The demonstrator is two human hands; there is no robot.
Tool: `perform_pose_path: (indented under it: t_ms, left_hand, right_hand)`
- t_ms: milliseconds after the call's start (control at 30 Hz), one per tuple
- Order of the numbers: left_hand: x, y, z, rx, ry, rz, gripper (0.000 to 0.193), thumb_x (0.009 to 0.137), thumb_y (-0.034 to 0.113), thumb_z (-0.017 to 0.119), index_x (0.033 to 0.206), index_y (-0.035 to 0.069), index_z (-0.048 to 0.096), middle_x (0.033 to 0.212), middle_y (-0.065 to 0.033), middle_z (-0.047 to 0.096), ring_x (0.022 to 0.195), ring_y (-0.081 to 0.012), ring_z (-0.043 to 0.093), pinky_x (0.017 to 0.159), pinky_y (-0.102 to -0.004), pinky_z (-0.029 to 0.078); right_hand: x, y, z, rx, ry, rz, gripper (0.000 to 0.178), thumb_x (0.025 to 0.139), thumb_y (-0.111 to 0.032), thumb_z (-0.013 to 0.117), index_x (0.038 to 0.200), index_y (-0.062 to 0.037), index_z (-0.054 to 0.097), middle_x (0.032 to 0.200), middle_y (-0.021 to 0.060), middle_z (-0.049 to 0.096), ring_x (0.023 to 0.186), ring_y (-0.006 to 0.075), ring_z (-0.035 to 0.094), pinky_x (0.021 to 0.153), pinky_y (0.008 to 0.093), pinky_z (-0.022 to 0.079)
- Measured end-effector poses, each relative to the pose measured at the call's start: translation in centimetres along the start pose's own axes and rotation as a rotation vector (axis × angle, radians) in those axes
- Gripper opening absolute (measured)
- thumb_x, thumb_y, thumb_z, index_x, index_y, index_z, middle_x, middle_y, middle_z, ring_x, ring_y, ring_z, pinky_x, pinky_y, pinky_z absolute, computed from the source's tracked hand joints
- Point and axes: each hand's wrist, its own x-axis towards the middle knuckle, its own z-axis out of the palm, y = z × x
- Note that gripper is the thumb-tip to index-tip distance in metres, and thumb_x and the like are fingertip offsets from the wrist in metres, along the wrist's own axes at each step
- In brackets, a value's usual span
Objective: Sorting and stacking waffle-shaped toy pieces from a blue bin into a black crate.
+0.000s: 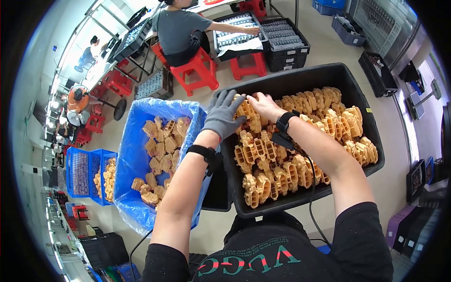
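Note:
My left hand (222, 114), in a grey glove, is at the far left corner of a large black bin (300, 74). Its fingers and thumb are around the left side of a tan casting (247, 113) with open slots. Bare and with a black band at the wrist, my right hand (267, 108) has its fingertips curled on the far end of that same part. The exact finger contact is partly hidden. Rows of similar tan castings (291, 174) stand closely packed in the bin, below and right of my hands.
Left of the bin, a blue crate (203, 111) lined with clear plastic holds loose tan pieces (162, 145). Blue baskets (84, 171) stand further left. A seated person (181, 33) works beyond, near red stools (195, 70) and black trays (286, 42). A black cable (312, 197) hangs by my right arm.

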Motion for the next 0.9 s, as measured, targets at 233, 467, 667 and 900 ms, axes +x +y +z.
perform_pose_path:
  t_ms: [233,467,667,900]
  left_hand:
    - [0.3,0.5,-1.1,-0.114,-0.16,-0.018,0.067,0.062,0.024,0.08,0.122,0.018,0.051,0.131,-0.0071,0.048,0.124,-0.0318,0.043,0.106,-0.0394,0.033]
    - [0.5,-0.6,-0.4,-0.182,-0.11,-0.16,0.068,0.064,0.025,0.078,0.124,0.018,0.048,0.131,-0.007,0.047,0.121,-0.0294,0.046,0.105,-0.0397,0.034]
    - [-2.1,-0.6,0.6,-0.108,-0.132,-0.057,0.069,0.066,0.028,0.077,0.127,0.018,0.047,0.135,-0.0076,0.045,0.126,-0.0254,0.044,0.11,-0.042,0.026]
    - [-0.8,1.0,-1.4,-0.034,-0.279,-0.16,0.071,0.07,0.034,0.074,0.132,0.019,0.044,0.143,-0.0112,0.039,0.132,-0.0244,0.039,0.112,-0.0478,0.019]
  right_hand:
    - [-2.4,-1.8,-4.9,-0.184,-0.435,-0.166,0.072,0.075,-0.04,0.063,0.138,-0.0111,0.042,0.139,0.0257,0.035,0.127,0.039,0.04,0.101,0.0417,0.04]
    - [-3.0,-3.7,-3.4,-0.496,-0.302,-0.239,0.082,0.071,-0.028,0.078,0.137,-0.0042,0.035,0.141,0.028,0.028,0.123,0.0442,0.043,0.103,0.0429,0.039]
    - [-4.8,-2.4,-0.8,-0.657,-0.145,-0.297,0.059,0.072,-0.021,0.075,0.118,0.0011,0.046,0.116,0.0227,0.049,0.109,0.0413,0.05,0.094,0.0449,0.045]
    - [-4.5,-1.7,0.9,-0.756,-0.016,-0.22,0.065,0.068,-0.026,0.079,0.118,-0.0001,0.046,0.12,0.02,0.047,0.111,0.0393,0.05,0.091,0.0419,0.049]
